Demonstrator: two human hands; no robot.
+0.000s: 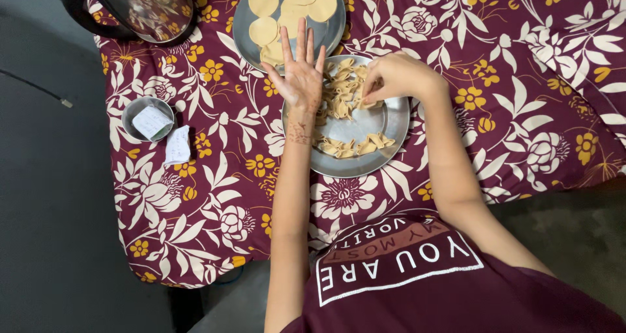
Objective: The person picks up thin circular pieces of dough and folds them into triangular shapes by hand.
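head view: left hand [300,79] grip open flat, right hand [393,76] pinching folded dough piece [366,103] w/ white paper packet [152,122] in small steel bowl [132,109].

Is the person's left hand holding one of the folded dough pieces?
No: the left hand is spread flat and empty above the round steel plate, while the right hand pinches a folded dough piece.
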